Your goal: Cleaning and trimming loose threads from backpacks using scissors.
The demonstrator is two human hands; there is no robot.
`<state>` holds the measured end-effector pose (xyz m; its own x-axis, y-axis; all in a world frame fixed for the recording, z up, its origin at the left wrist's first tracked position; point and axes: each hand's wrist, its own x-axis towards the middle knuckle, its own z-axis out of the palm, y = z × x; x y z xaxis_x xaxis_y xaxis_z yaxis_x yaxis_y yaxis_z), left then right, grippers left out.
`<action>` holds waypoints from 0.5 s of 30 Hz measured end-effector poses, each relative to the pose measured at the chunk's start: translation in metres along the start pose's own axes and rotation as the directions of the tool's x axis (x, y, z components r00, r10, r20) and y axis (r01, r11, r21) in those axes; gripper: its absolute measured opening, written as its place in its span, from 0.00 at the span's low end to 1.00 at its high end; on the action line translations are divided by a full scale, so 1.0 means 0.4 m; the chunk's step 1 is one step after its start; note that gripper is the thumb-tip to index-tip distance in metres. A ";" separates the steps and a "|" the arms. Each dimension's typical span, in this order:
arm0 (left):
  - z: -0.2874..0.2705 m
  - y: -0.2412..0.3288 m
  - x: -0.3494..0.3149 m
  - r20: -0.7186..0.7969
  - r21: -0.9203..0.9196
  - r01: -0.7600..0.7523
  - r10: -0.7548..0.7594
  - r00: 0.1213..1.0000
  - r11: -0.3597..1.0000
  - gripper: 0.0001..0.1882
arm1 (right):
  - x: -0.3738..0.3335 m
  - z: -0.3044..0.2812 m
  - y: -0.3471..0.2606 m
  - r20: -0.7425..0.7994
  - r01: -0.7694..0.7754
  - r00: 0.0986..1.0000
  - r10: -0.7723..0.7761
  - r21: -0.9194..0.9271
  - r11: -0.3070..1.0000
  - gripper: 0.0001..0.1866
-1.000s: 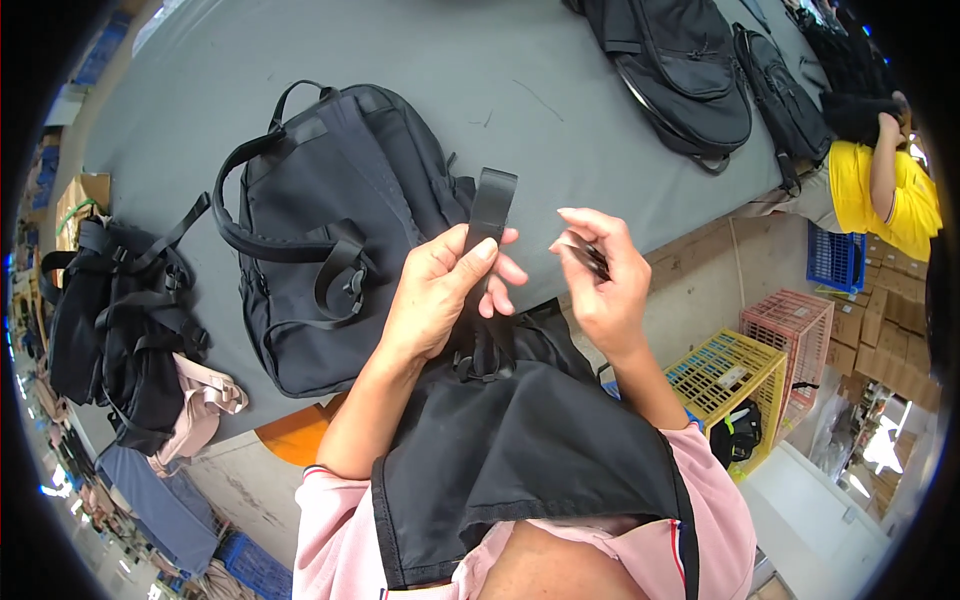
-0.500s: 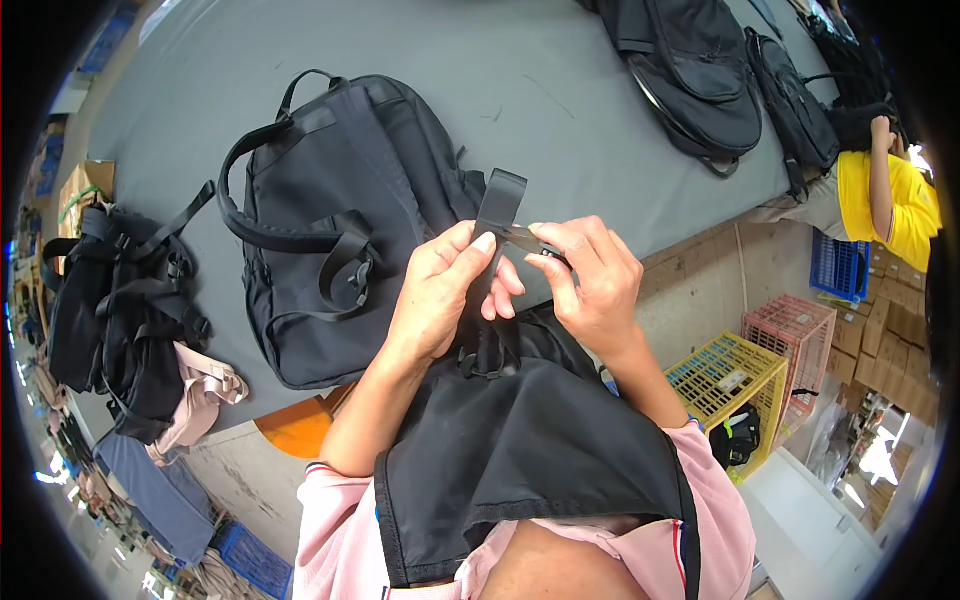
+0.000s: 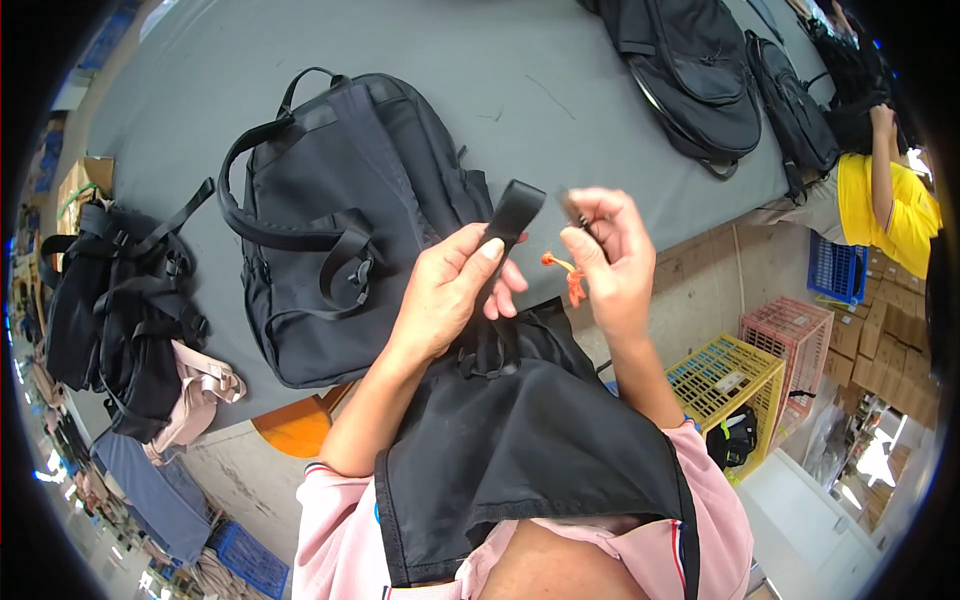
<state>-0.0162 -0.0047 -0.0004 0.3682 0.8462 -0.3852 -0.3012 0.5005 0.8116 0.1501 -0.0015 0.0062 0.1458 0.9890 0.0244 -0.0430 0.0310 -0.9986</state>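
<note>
My left hand (image 3: pixel 446 290) pinches a black webbing strap (image 3: pixel 516 208) between thumb and fingers, its folded end standing up as a loop. To its right, my right hand (image 3: pixel 612 255) is closed on small dark thread snips (image 3: pixel 574 212), whose tip points up and away from the strap. A knotted orange cord (image 3: pixel 568 274) hangs beside that palm. The snips and the strap are apart. Just left of my hands, a black backpack (image 3: pixel 340 190) lies on the grey table (image 3: pixel 480 60), its shoulder straps and a buckle uppermost.
More black backpacks (image 3: pixel 690 80) lie at the far right. At the left edge are black bags (image 3: pixel 125 310) and a beige strap piece (image 3: pixel 200 390). Yellow (image 3: pixel 725 385) and pink crates (image 3: pixel 790 335) stand right of me. A person in a yellow top (image 3: pixel 885 205) works beyond.
My right hand has drawn the snips away from the strap, up and to the right, and the orange cord has come into view. The strap's loop has tilted to the right.
</note>
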 end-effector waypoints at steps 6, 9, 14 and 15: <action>0.017 -0.022 0.011 -0.045 -0.010 -0.114 0.113 0.993 0.993 0.11 | 0.008 0.040 -0.017 0.266 0.200 0.950 -0.164 -0.117 0.973 0.11; -0.006 -0.001 0.002 -0.043 -0.112 -0.086 0.082 0.996 0.990 0.13 | -0.003 0.032 0.028 0.354 0.642 0.766 -0.537 -0.390 0.660 0.22; -0.004 0.002 -0.012 0.093 -0.361 -0.010 0.046 0.995 0.933 0.23 | -0.031 0.020 0.055 0.415 0.658 0.753 -0.511 -0.465 0.592 0.22; 0.000 0.001 -0.010 0.082 -0.297 -0.023 0.050 0.995 0.955 0.23 | -0.034 0.020 0.057 0.413 0.649 0.760 -0.501 -0.479 0.591 0.22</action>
<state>-0.0178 -0.0080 0.0015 0.4237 0.8523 -0.3067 -0.5574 0.5123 0.6534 0.1393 -0.0130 -0.0167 -0.2756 0.7962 0.5386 0.5425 0.5913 -0.5967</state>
